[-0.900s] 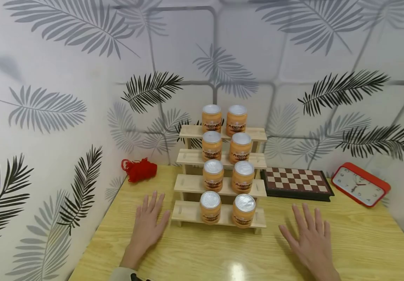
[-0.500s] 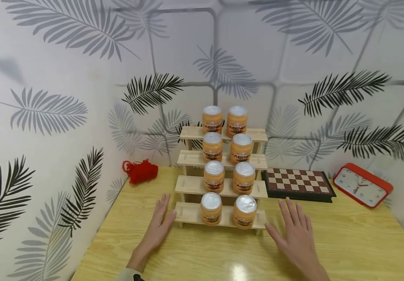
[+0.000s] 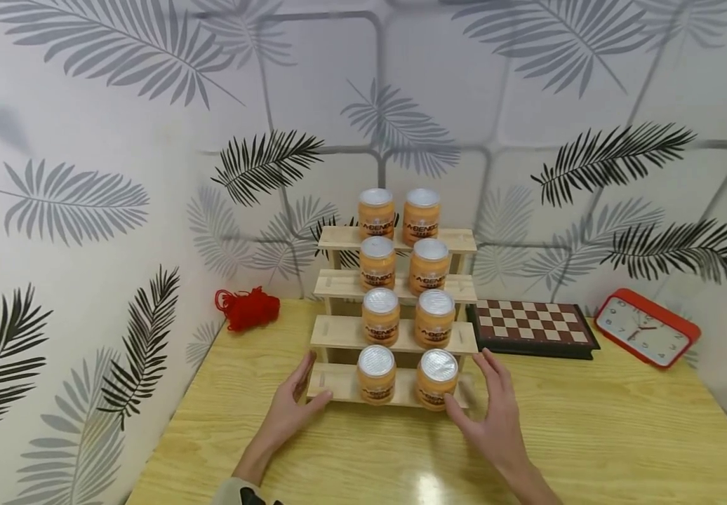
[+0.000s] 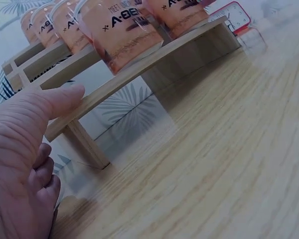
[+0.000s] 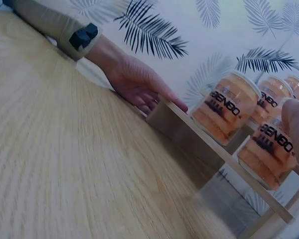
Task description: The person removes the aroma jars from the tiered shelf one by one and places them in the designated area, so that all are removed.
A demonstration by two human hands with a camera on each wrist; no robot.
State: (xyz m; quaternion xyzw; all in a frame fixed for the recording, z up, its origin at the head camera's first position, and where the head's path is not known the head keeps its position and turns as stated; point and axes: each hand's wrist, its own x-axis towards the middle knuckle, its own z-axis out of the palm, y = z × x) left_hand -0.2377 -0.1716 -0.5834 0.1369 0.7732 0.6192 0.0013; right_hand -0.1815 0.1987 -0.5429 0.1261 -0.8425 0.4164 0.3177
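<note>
A wooden stepped display stand [image 3: 339,384] carries several orange jars in two columns, with silver lids; a front-right jar [image 3: 436,380] and front-left jar [image 3: 377,376] stand on its lowest step. My left hand [image 3: 288,407] holds the left end of that step, its thumb [image 4: 65,97] on the board and other fingers [image 4: 45,174] curled below, beside the leg. At the right end, my right hand [image 3: 496,421] reaches round with thumb and index finger spread. Its thumb [image 5: 296,119] overlaps the front-right jar in the right wrist view; contact is unclear and the other fingers are hidden there.
Red yarn [image 3: 250,308] lies at the back left of the wooden table [image 3: 351,463]. A checkered board game box [image 3: 530,326] sits right of the stand, with a red-framed clock [image 3: 646,327] beyond it. A leaf-patterned wall covering [image 3: 427,84] rises behind.
Both hands have moved inward from the table on either side to the ends of the stand. The left fingers have curled round its lowest step. The jars keep their places.
</note>
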